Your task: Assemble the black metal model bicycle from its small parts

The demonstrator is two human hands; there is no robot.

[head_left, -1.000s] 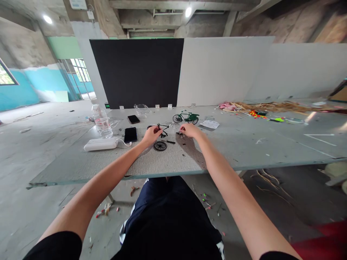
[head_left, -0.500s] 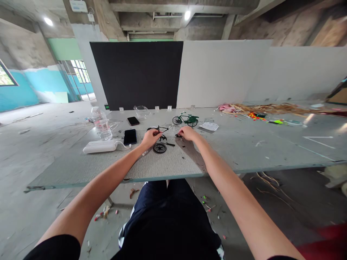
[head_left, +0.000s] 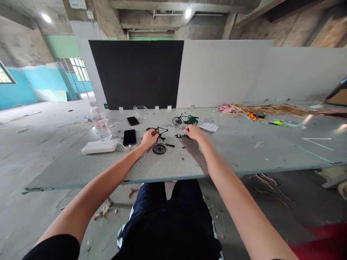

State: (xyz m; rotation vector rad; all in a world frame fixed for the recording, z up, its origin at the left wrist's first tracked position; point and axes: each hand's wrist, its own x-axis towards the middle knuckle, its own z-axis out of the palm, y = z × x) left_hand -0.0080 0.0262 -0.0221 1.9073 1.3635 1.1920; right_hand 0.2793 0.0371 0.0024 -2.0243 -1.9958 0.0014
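Note:
My left hand (head_left: 149, 138) is closed on a black model bicycle frame (head_left: 162, 129), holding it by its left part. Just below it, a black spoked wheel (head_left: 159, 148) lies flat on the table, with a thin black part (head_left: 170, 145) beside it. My right hand (head_left: 193, 132) has its fingers pinched together over the table. Whatever is between them is hidden or too small to name. Small black parts (head_left: 179, 136) lie by its fingertips. Behind that hand stands a green model bicycle (head_left: 185, 118), upright on its wheels.
To the left are a water bottle (head_left: 100, 124), two phones (head_left: 130, 137) and a white power strip (head_left: 99, 147) with a cable. A paper sheet (head_left: 209, 126) lies right of the green bicycle. Dried strips (head_left: 255, 109) and colourful bits cover the back right.
My right hand has shifted right and slightly up, away from the small black parts, which now show more. My left hand has moved slightly left, still gripping the frame.

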